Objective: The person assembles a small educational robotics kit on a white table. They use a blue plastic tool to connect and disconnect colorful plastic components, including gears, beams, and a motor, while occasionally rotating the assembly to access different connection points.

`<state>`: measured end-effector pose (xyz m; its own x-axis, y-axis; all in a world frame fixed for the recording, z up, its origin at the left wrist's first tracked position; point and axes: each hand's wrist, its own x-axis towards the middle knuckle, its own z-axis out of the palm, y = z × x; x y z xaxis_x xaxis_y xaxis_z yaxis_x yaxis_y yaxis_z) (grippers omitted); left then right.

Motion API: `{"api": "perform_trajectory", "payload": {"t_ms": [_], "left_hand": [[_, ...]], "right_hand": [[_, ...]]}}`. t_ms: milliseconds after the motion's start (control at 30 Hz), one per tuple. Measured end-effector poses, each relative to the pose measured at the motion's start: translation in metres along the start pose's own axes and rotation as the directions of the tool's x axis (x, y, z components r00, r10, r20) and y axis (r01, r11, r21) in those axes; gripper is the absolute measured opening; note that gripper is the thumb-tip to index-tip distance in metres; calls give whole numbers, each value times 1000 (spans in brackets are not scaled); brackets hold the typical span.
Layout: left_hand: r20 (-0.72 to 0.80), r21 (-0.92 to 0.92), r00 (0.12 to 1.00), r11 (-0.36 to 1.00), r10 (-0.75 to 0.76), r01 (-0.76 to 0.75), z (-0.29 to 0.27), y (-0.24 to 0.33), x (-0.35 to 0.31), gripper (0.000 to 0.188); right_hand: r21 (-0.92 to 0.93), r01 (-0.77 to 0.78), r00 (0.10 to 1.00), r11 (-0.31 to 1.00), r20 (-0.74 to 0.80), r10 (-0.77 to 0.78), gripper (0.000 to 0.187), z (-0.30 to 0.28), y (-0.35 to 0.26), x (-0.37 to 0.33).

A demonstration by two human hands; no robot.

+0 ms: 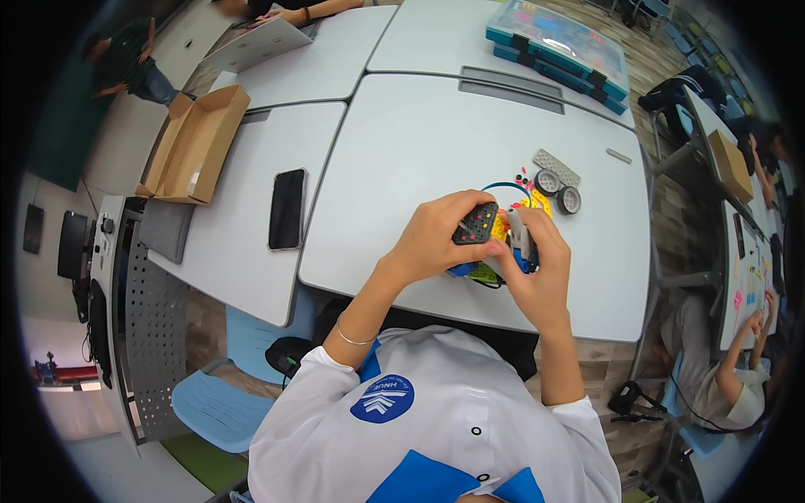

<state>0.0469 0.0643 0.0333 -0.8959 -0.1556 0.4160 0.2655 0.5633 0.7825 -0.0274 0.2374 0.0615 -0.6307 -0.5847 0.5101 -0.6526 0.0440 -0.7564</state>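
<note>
Both my hands are closed round a building-block model [501, 228] with black, yellow, grey, blue and green parts, held above the table's near edge. My left hand [436, 235] grips its black plate with small coloured pegs. On the other side, my right hand [541, 260] holds the grey and blue parts, its thumb reaching toward my left thumb. My fingers hide much of the model. Just beyond it lie two grey wheels [569, 199], a grey perforated plate [557, 167], yellow pieces [537, 201] and small red and black pegs [523, 178].
A lidded teal storage case [558, 54] stands at the far right of the white table [402, 159]. To the left are a black phone [288, 210], an open cardboard box [197, 151] and a laptop [256, 46]. A short grey beam [619, 156] lies right. Other people sit nearby.
</note>
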Motion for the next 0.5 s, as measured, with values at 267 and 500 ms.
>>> {"api": "perform_trajectory", "payload": {"t_ms": [267, 500], "left_hand": [[11, 41, 999, 998, 40, -40, 0, 1, 1, 63], [-31, -182, 995, 980, -93, 86, -8, -15, 2, 59]], "right_hand": [[6, -22, 999, 1000, 37, 21, 29, -6, 0, -1], [-1, -140, 990, 990, 10, 140, 27, -16, -10, -13]]}}
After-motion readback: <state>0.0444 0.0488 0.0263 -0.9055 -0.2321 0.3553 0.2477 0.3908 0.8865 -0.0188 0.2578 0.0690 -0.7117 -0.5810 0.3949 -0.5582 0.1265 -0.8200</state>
